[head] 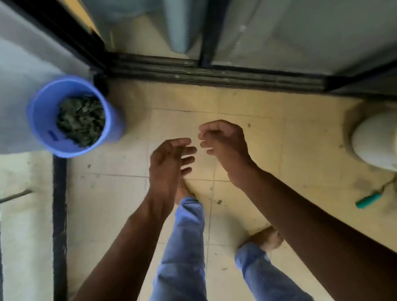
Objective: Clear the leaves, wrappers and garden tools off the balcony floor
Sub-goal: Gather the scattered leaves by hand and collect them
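Leaves (81,124) heaped in blue bucket (44,121), standing on tiled floor (251,130) by sliding-door track (209,74). Left hand (169,162) and right hand (223,143) held over floor, close together, fingers loosely curled, holding nothing. Green-handled tool (368,200) lying beside white planter (376,147), at right.

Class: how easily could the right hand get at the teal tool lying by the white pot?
Probably yes. The right hand holds nothing, and bare floor tiles lie between it and the teal tool beside the white pot.
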Demonstrator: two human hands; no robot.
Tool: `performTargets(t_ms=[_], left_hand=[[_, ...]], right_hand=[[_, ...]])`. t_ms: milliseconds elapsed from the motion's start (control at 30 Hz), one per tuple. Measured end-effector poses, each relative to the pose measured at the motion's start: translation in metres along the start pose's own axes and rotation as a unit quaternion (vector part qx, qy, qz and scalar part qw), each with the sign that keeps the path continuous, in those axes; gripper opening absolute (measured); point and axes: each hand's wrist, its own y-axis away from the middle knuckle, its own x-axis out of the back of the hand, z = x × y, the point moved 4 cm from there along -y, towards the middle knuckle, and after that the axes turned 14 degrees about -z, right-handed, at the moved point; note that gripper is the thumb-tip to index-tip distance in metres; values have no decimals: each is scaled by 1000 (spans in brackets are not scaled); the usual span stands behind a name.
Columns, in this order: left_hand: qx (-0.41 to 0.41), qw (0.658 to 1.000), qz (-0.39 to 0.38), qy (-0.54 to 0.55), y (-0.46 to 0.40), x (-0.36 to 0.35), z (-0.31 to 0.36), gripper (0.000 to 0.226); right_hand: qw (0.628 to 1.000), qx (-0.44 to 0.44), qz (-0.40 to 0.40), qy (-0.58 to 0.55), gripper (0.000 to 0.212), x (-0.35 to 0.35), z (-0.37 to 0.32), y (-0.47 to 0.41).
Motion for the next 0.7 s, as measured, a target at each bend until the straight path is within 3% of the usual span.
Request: performTargets(t_ms=[267, 500, 700], left_hand=[[-4, 963, -156, -219, 53, -211, -69, 28], [11, 889, -269, -370, 111, -380, -150, 21], [3, 823, -358, -442, 147, -499, -219, 23]], right_hand=[[971, 52, 195, -126, 16, 189, 96, 140], [921, 69, 330, -197, 17, 332, 196, 264], [869, 79, 437, -217, 15, 412, 281, 349]])
